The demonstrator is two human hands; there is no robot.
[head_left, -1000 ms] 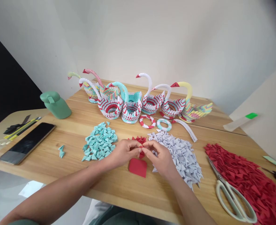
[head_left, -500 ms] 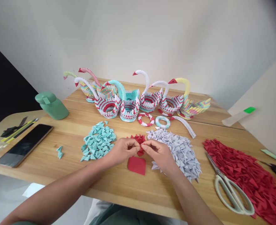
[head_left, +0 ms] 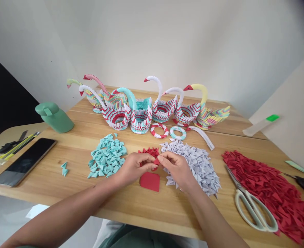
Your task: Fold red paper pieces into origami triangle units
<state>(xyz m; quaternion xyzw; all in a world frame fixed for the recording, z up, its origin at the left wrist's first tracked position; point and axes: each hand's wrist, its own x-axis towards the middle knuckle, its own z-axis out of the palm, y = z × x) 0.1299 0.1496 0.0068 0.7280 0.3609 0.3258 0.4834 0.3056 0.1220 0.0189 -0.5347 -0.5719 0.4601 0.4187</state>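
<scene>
— Hands meet at the middle of a wooden table. What are they doing?

— Left hand and right hand come together fingertip to fingertip, both pinching a small red piece of folded paper between them, just above the tabletop.

— What lies under them?

— A red paper stack sits on the table right below the fingers; a small red cluster of folded pieces lies just behind.

— And to either side?

— A teal pile of folded triangles lies near the left hand. A white pile touches the right hand's far side. Well to the right spreads a large red pile, with scissors resting on its near edge.

— At the back?

— A row of paper swans, striped in red, white and teal, stands along the far edge, two paper rings and a white strip in front of them. A green dispenser and a phone lie at the left, two loose teal pieces near the phone.
</scene>
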